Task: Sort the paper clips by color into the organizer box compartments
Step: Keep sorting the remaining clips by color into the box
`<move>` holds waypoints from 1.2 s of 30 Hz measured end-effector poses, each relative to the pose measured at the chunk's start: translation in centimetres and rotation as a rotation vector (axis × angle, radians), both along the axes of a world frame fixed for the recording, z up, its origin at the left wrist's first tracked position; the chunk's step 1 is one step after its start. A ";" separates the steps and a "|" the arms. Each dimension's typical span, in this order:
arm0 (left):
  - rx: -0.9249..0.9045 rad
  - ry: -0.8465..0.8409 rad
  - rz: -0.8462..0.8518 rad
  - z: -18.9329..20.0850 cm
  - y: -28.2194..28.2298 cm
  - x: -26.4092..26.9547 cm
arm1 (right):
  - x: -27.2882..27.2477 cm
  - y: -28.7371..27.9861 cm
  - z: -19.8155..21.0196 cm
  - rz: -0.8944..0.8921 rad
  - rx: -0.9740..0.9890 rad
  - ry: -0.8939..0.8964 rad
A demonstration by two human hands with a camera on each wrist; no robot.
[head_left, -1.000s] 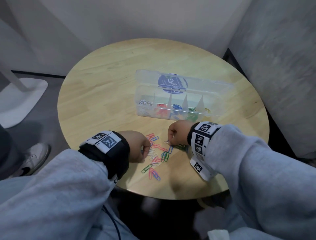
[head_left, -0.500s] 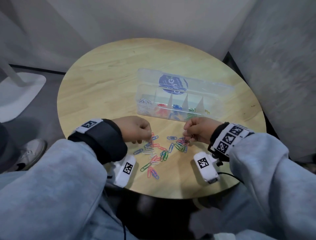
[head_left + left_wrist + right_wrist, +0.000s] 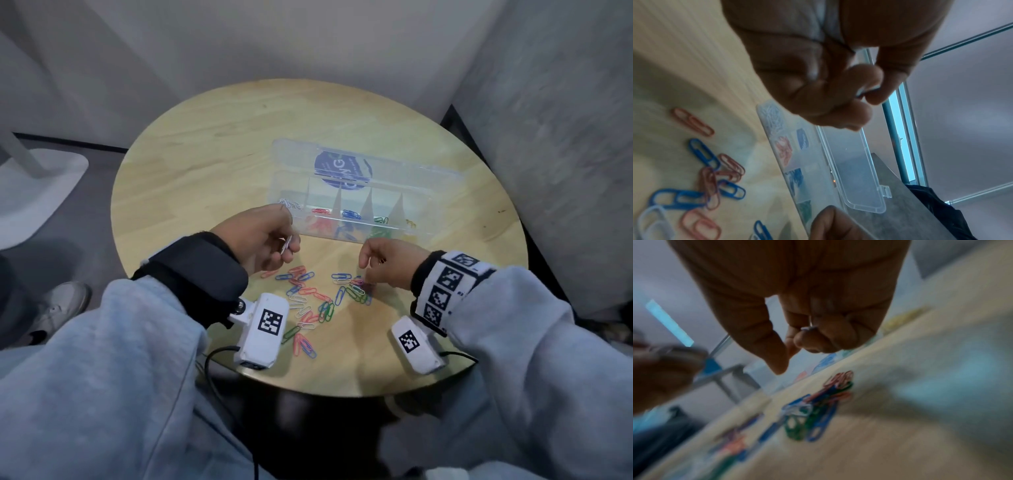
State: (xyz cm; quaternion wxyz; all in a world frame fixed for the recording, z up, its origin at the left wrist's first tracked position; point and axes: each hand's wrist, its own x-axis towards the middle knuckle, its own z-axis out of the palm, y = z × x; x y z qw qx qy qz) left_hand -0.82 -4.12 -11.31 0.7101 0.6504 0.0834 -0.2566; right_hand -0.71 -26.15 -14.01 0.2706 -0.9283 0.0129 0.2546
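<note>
- Pinching a pale white paper clip (image 3: pixel 286 244) at centre frame, your left hand (image 3: pixel 260 240) has its grip clamped on it, just below the clear plastic organizer box (image 3: pixel 442 181).
- Your right hand (image 3: pixel 387 262) curls over the loose pile of coloured paper clips (image 3: pixel 322 298) on the round wooden worktop (image 3: pixel 205 164); I cannot tell whether its grip holds anything.

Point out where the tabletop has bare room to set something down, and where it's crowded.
Bare wood lies left of the organizer box, out to the table rim, and behind the box's open lid. Crowded: the near strip before the box, where loose paper clips lie below both hands.
</note>
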 end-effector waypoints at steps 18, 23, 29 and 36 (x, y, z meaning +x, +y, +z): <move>1.103 -0.333 -0.694 -2.4 -1.7 -1.2 | 0.2 1.0 -0.3 0.086 -0.156 0.037; 1.199 -0.354 -0.742 -2.7 -2.1 -1.6 | 0.8 0.2 -0.4 -0.275 0.326 0.133; 1.273 -0.374 -0.737 -3.0 -2.9 -1.8 | 1.1 0.0 -0.7 -0.279 0.387 0.200; 1.271 -0.343 -0.728 -3.3 -2.9 -1.7 | 1.1 0.6 -0.6 -0.402 0.480 0.275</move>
